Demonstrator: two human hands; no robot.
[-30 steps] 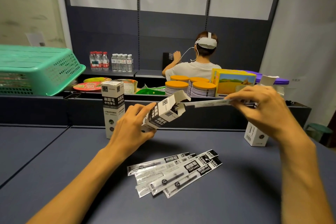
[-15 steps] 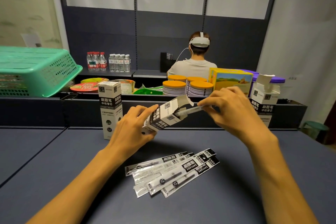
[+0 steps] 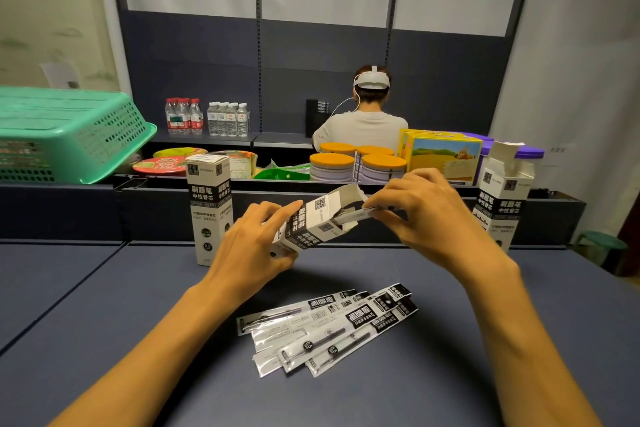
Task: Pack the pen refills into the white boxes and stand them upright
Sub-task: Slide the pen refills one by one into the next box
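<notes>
Refill (image 3: 353,217), sleeved, pinched by right hand (image 3: 420,206), tip inside mouth of tilted white box (image 3: 313,224) gripped by left hand (image 3: 254,248); risk: sleeve snagging open flap, buckling.

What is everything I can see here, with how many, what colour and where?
held box: 1, white and black, tilted, top open, above table
refill: 1, clear packet, partly inside held box
loose refills: about five, clear and black, fanned on table
closed box: 1, white and black, upright, left
open box: 1, white and black, upright, right
table: 1, dark blue
basket: 1, green, far left
tins: 4, orange lids, behind
left hand: grips held box
right hand: pinches refill
</notes>
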